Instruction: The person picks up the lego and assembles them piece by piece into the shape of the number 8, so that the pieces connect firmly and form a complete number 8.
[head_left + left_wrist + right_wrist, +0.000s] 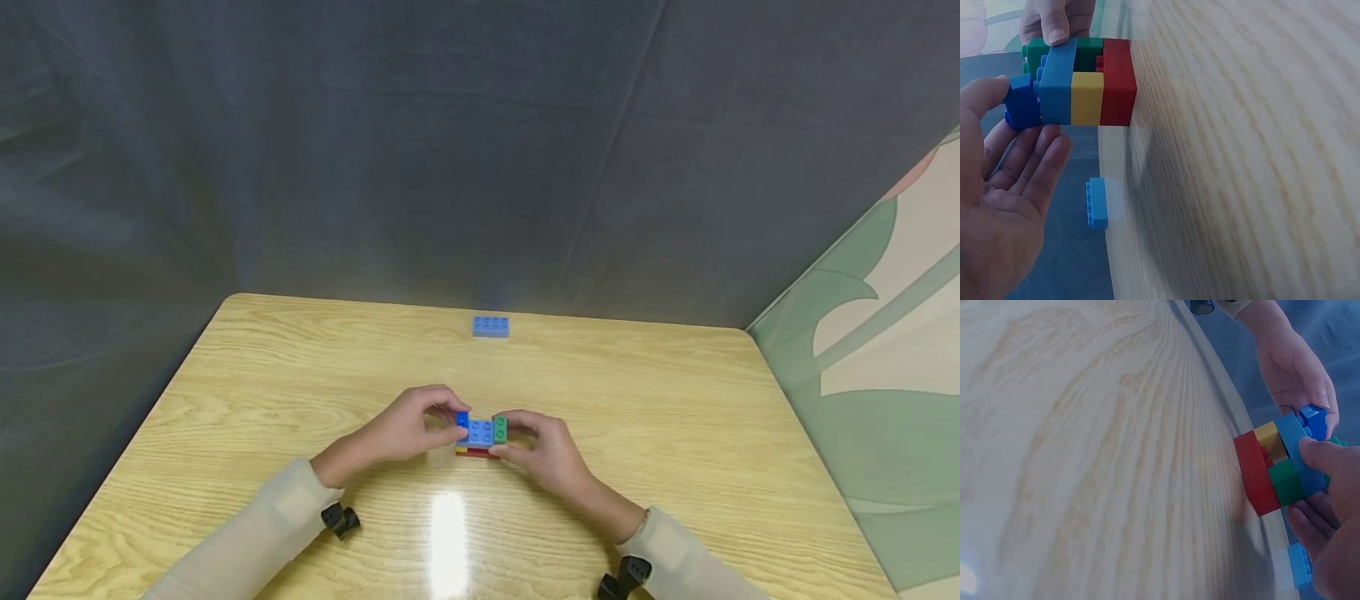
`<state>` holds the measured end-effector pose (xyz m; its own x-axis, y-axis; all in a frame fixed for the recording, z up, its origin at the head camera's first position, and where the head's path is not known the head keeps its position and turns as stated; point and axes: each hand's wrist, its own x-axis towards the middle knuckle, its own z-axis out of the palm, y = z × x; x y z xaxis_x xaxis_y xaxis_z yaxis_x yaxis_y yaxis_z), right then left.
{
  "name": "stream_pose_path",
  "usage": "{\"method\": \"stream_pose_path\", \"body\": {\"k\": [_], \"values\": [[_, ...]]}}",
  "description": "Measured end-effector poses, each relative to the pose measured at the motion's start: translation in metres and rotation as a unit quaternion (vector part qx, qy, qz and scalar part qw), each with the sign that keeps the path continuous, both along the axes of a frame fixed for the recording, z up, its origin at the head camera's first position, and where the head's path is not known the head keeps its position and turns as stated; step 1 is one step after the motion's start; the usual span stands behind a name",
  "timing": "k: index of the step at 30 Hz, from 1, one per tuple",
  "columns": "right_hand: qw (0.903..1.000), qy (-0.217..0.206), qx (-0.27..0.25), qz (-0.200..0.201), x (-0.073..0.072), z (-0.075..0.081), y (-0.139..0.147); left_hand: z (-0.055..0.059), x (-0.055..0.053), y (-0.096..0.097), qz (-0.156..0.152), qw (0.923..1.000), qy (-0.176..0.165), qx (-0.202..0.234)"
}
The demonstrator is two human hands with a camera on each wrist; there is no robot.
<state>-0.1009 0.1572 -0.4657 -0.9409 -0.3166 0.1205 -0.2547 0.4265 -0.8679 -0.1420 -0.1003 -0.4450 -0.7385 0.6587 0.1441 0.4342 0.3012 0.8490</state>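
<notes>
A small stack of toy building bricks stands on the table between the hands. Its bottom is a red brick (1119, 84); above come a yellow brick (1087, 99) and a green brick (1286, 481), bridged by a light blue brick (481, 432). Another green brick (500, 430) sits on top at the right end. My left hand (408, 429) pinches a dark blue brick (1022, 103) at the stack's top left end; it looks slightly tilted against the studs. With thumb and fingers, my right hand (551, 454) grips the light blue brick at the right end.
A loose light blue brick (491, 327) lies near the far edge of the wooden table (315, 350). Behind the table hangs a dark cloth (420, 150). A patterned surface (885, 400) borders the right side.
</notes>
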Motion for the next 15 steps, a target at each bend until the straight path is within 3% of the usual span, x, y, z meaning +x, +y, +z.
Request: {"method": "stream_pose_path", "body": {"k": [15], "values": [[0.9999, -0.007, 0.008, -0.005, 0.0001, 0.0014, -0.0012, 0.0051, -0.0040, -0.0011, -0.006, 0.9989, -0.045, -0.005]]}}
